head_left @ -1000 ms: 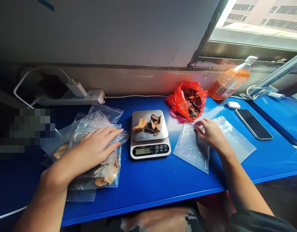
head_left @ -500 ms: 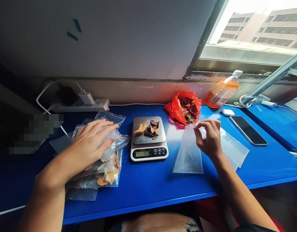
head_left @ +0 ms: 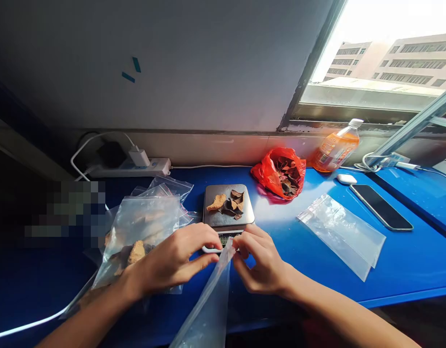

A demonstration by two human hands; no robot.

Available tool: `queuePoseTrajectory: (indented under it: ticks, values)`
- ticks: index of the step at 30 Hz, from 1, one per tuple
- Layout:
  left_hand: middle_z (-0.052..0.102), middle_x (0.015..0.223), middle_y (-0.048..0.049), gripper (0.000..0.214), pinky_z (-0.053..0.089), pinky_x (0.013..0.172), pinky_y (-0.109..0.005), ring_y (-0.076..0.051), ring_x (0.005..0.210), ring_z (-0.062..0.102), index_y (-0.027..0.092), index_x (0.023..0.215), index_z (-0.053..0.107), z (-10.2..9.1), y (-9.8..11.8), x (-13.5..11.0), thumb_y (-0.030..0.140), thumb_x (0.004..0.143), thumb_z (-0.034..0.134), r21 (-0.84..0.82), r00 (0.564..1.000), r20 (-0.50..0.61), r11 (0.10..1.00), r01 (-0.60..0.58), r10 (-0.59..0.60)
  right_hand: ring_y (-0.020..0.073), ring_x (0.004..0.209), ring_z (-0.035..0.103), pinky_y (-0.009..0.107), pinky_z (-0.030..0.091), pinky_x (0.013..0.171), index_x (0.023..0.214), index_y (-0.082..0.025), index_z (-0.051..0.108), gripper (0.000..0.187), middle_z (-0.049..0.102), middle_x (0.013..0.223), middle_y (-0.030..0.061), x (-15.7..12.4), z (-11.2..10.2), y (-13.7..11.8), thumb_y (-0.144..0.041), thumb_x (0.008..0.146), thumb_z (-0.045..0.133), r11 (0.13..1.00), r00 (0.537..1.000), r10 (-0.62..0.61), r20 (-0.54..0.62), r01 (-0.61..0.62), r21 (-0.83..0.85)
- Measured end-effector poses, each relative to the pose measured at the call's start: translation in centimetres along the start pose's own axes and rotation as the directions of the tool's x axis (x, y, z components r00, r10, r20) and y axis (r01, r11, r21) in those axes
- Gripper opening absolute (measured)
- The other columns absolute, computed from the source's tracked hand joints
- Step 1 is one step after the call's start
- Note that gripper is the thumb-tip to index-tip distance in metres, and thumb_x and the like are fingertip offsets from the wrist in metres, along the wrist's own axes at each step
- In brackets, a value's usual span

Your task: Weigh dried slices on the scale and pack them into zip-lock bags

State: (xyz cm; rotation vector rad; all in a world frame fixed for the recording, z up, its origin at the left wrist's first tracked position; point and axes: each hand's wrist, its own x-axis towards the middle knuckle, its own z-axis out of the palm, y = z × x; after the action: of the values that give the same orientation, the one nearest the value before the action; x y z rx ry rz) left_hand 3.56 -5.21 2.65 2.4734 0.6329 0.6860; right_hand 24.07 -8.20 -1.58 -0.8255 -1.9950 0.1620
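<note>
Both hands meet in front of the small kitchen scale (head_left: 228,210). My left hand (head_left: 175,261) and my right hand (head_left: 261,261) each pinch one side of the mouth of an empty clear zip bag (head_left: 208,304), which hangs down toward me over the blue table's edge. Dried brown and orange peel pieces (head_left: 226,202) lie on the scale's metal plate. My hands cover part of the scale's display.
Filled clear bags of dried pieces (head_left: 143,227) are piled at the left. A red plastic bag of dark peel (head_left: 282,174) sits behind the scale. More empty zip bags (head_left: 342,234), a phone (head_left: 382,207), an orange drink bottle (head_left: 333,147) and a power strip (head_left: 132,166) lie on the blue table (head_left: 306,285).
My right hand lifted one empty bag off the stack at the right and carried it to the middle. My left hand left the pile of filled bags and took hold of the bag's mouth.
</note>
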Motion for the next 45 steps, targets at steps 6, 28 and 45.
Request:
queuePoseTrajectory:
  ticks: [6, 28, 45]
  values:
    - [0.065, 0.084, -0.0017, 0.012, 0.050, 0.072, -0.022, -0.012, 0.077, 0.061, 0.019, 0.094, 0.056, 1.3, -0.3, -0.8, 0.010, 0.090, 0.050, -0.088, 0.999, -0.023, 0.996, -0.031, 0.029, 0.0129, 0.052, 0.037, 0.027, 0.027, 0.050, 0.082, -0.019, 0.049, 0.011, 0.051, 0.059, -0.0015, 0.1, 0.0, -0.2, -0.009, 0.078, 0.050, 0.997, 0.997, -0.066, 0.045, 0.064, 0.040]
    - [0.065, 0.073, -0.0013, 0.014, 0.043, 0.064, -0.029, -0.015, 0.066, 0.058, 0.021, 0.089, 0.057, 1.1, 0.2, -0.8, 0.010, 0.090, 0.048, -0.032, 0.996, -0.060, 0.997, -0.075, 0.073, 0.0148, 0.062, 0.038, 0.027, 0.029, 0.058, 0.082, -0.018, 0.046, 0.008, 0.051, 0.068, 0.0017, 0.6, -0.9, -0.5, -0.011, 0.082, 0.043, 0.998, 0.957, -0.057, 0.285, 0.048, 0.040]
    - [0.067, 0.076, -0.0017, 0.017, 0.044, 0.068, -0.024, -0.013, 0.071, 0.057, 0.019, 0.085, 0.060, -1.4, 0.3, -0.6, 0.013, 0.094, 0.047, -0.061, 0.995, 0.093, 0.998, -0.016, 0.022, 0.0159, 0.055, 0.052, 0.029, 0.036, 0.057, 0.103, -0.018, 0.060, 0.032, 0.058, 0.062, 0.0013, 0.2, -5.0, 2.8, -0.045, 0.088, 0.057, 0.819, 0.950, 0.272, 0.155, -0.144, -0.555]
